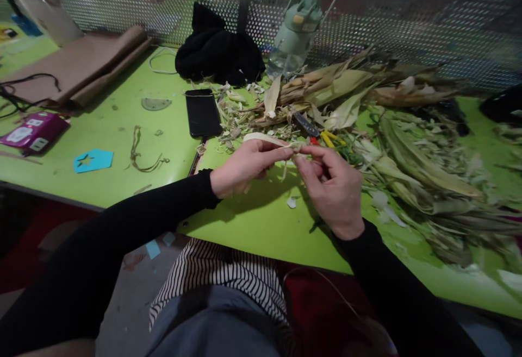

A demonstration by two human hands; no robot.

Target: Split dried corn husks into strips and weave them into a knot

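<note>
Just above the near worktop (261, 226) edge, mid-frame, the left hand (244, 168) and right hand (332, 186) met, fingers (281, 153) pinched shut on a pale husk strip (265, 138). Its long axis ran leftward from the fingertips, toward the phone (203, 112); the husk pile (367, 101) lay beyond, upper right.

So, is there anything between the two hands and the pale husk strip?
Nothing visible. The left hand and right hand both pinch the husk strip directly, above the green table.

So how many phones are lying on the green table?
1: a black phone lies face-up left of the corn husk pile, beyond the left hand. Husks may hide others.
</note>
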